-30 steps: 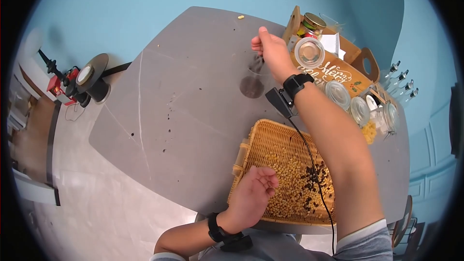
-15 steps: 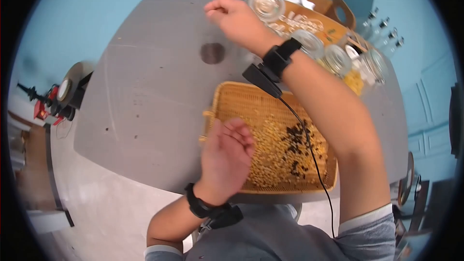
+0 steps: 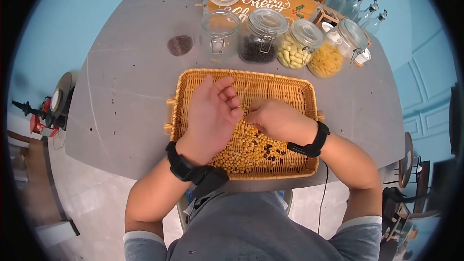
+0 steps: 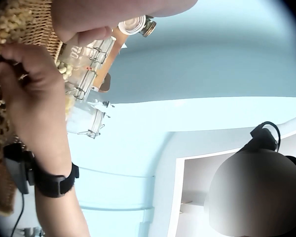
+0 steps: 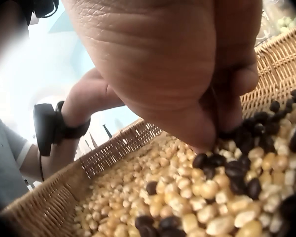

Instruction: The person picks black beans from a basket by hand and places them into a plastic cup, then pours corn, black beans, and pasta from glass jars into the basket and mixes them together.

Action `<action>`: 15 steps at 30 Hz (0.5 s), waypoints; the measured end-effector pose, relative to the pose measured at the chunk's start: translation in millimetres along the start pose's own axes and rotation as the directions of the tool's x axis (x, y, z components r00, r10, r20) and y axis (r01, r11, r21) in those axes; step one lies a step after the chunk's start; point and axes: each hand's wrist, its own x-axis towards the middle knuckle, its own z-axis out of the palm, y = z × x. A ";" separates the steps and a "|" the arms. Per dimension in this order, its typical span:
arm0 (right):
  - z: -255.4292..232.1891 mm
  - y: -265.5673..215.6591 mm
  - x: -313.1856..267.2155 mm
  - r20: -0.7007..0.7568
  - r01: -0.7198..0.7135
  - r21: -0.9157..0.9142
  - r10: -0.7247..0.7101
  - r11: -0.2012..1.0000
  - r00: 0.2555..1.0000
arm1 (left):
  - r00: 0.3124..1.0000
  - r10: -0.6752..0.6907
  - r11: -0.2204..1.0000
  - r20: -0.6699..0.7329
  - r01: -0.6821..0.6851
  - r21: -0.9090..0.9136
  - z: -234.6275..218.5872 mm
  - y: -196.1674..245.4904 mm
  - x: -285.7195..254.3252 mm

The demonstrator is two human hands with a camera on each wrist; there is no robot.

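A rectangular wicker basket (image 3: 251, 76) holds a spread of yellow corn kernels (image 3: 237, 157) with black beans (image 5: 235, 170) scattered among them. My right hand (image 3: 280, 121) reaches down into the basket, thumb and fingers pinching at the black beans; the fingertips are partly hidden in the right wrist view. Over the basket's left side my left hand (image 3: 212, 118) is raised palm up, fingers loosely bent, nothing showing in it. Beyond the basket's far left corner, a round dark heap of black beans (image 3: 180, 45) sits in a clear vessel whose walls barely show.
Behind the basket stand an empty clip-top jar (image 3: 220, 34), a jar of black beans (image 3: 261, 41), one of pale green pieces (image 3: 294, 52) and one of yellow pasta (image 3: 326, 60). A wooden crate (image 3: 270, 1) and several glass bottles (image 3: 360, 7) are farther back. Stray dark bits lie left.
My right hand has come back from above the clear vessel, where dark beans were dropping, down into the basket. My left hand stays over the basket's left side. The view has tilted and shifted.
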 end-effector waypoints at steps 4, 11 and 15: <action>6.6 15.2 -4.0 -0.061 0.024 -0.005 -0.024 1.000 0.998 | 0.998 -0.023 0.995 -0.056 0.029 0.098 -0.4 -9.2 22.6; -33.7 8.3 -1.8 -0.222 -0.130 0.488 0.267 0.863 0.938 | 0.959 -0.233 0.938 -0.163 0.266 0.224 -8.6 -31.4 38.4; -22.1 29.2 -14.5 -0.206 -0.114 0.185 0.152 0.976 0.967 | 0.981 -0.144 0.959 -0.132 0.171 0.226 -18.7 -29.9 42.4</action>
